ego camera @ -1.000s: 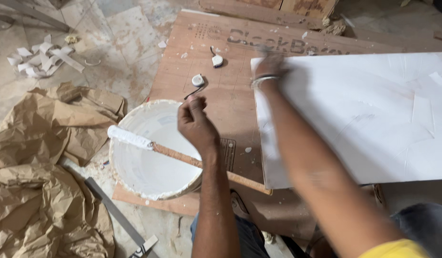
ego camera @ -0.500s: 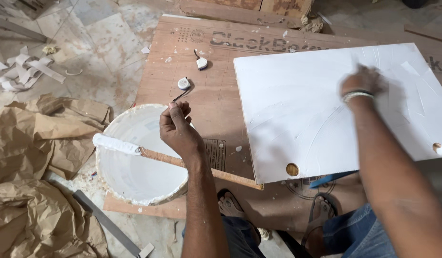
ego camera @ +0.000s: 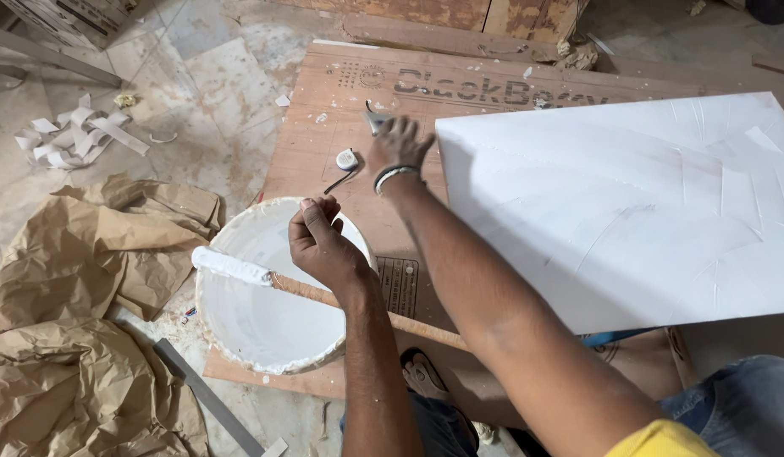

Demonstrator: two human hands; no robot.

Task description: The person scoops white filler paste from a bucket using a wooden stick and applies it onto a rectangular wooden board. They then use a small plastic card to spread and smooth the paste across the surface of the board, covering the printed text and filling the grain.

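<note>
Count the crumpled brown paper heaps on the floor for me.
2. One brown paper heap lies left of the white bucket; the other sits nearer, at the lower left corner. More may lie out of frame.

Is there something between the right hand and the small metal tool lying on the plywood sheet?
Nothing visible. The right hand reaches over the plywood sheet, its fingers already at the small metal tool, with only bare board around it.

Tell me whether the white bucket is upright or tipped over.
Upright. The bucket stands on the board with its round open mouth facing up, white paint visible inside, and a stick resting across its rim.
</note>
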